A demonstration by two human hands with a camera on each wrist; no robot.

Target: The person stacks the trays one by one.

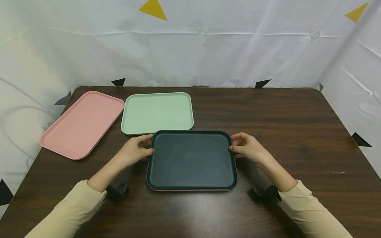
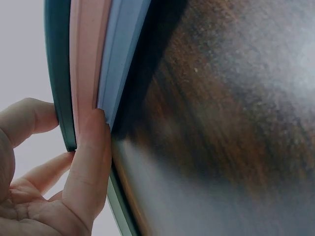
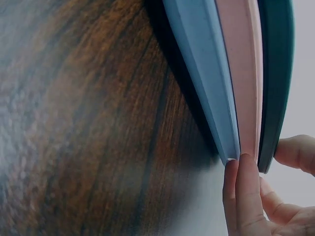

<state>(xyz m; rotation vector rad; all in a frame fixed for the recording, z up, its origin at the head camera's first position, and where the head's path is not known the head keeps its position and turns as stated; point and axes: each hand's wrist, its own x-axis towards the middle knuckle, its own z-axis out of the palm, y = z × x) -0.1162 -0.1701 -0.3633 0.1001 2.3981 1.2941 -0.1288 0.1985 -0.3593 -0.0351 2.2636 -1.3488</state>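
Note:
A dark green rectangular tray (image 1: 191,160) tops a stack in front of me. Under its rim, the left wrist view shows a pink tray (image 2: 86,49) and a blue tray (image 2: 118,49) at the bottom. My left hand (image 1: 135,151) holds the stack's left side, its thumb at the dark green rim and its fingertips against the pink and blue edges. At the opposite side, my right hand (image 1: 247,147) grips in the same way, fingertips (image 3: 247,169) low on the pink and blue edges. The blue tray lies right over the table.
Behind the stack lies a light green tray (image 1: 157,112), its front edge close to the dark green rim. Another pink tray (image 1: 83,124) rests slanted at the table's left edge. White sheeting (image 1: 208,59) hangs behind the brown wooden table (image 1: 285,115).

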